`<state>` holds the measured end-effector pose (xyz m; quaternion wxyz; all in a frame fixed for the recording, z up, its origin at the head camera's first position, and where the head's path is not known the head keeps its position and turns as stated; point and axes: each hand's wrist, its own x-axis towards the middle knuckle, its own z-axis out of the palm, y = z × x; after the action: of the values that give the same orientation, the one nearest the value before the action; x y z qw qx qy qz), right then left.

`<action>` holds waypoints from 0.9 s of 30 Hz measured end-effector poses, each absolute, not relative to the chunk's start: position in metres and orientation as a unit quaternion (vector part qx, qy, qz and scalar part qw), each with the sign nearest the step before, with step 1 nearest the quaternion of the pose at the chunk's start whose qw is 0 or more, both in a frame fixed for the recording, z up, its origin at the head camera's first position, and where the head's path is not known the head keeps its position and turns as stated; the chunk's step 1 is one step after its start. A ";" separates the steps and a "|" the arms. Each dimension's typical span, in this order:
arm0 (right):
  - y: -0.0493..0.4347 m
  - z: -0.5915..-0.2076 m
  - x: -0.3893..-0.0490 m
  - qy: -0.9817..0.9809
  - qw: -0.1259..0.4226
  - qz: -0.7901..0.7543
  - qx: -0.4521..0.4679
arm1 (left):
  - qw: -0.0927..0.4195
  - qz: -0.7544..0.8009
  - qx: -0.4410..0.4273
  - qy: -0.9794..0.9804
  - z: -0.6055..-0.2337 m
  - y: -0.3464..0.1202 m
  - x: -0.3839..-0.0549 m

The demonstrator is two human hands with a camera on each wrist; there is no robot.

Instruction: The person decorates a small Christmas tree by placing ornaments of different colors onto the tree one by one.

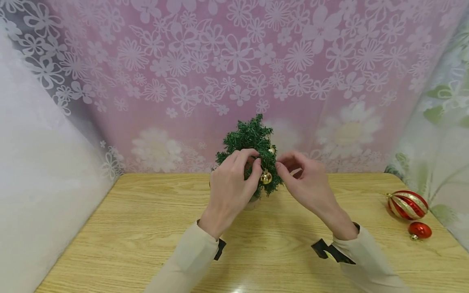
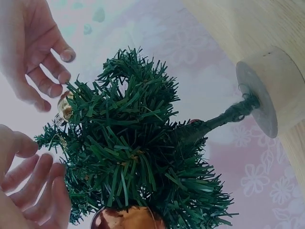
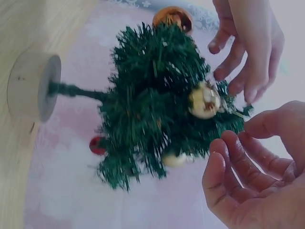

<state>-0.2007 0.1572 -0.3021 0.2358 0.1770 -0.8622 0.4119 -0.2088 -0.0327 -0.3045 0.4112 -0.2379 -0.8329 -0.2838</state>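
A small artificial Christmas tree (image 1: 248,136) stands on a round, pale base (image 2: 281,90). A shiny gold ball ornament (image 1: 266,177) hangs on its front between both hands. At the tree's front my left hand (image 1: 232,175) has thumb and index fingertips close together beside a branch tip, fingers loosely bent. My right hand (image 1: 309,179) is at the tree's right side, thumb and index near the branch tip and the ornament's thin loop. No firm grip shows on either hand. An orange-copper ball (image 2: 128,219) and a small red ball (image 3: 97,145) also hang on the tree.
On the right of the wooden table (image 1: 165,228) lie a red-and-gold striped ornament (image 1: 407,205) and a smaller red ornament (image 1: 419,230). Another gold ball (image 1: 272,149) is higher on the tree. A pink flowered curtain (image 1: 205,81) hangs behind the table.
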 end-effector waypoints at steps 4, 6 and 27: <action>0.172 -0.299 -0.197 -0.862 0.248 0.405 0.175 | 0.444 -0.263 -0.260 -0.816 -0.306 -0.035 -0.207; 0.181 -0.297 -0.196 -0.864 0.243 0.406 0.171 | 0.450 -0.246 -0.271 -0.814 -0.306 -0.035 -0.207; 0.291 -0.307 -0.184 -0.906 0.270 0.315 0.078 | 0.436 -0.202 -0.276 -0.832 -0.311 -0.041 -0.203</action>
<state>-0.1837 0.2914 -0.3066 0.2703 0.0785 -0.9064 0.3150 -0.2030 -0.0406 -0.3112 0.4363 -0.2762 -0.8324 -0.2015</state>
